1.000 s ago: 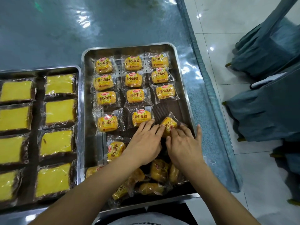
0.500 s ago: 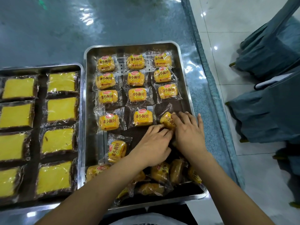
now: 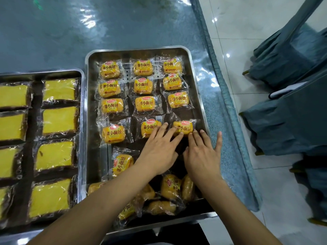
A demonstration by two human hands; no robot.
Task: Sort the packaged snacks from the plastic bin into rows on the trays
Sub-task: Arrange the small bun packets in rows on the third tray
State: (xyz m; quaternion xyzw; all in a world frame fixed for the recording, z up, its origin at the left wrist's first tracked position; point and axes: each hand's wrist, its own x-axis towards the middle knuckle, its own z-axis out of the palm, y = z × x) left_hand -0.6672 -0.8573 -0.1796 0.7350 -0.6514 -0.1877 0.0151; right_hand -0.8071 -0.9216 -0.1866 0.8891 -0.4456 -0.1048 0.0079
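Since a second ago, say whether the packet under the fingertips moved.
Yes. The packet slid slightly up the tray and straightened, now level with the middle packet beside it.

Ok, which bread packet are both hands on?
The packet at the right end of the fourth row: the left hand and the right hand both touch its near edge. No other has both.

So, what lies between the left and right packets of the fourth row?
Another bread packet, partly under fingers of the left hand; the head view shows it.
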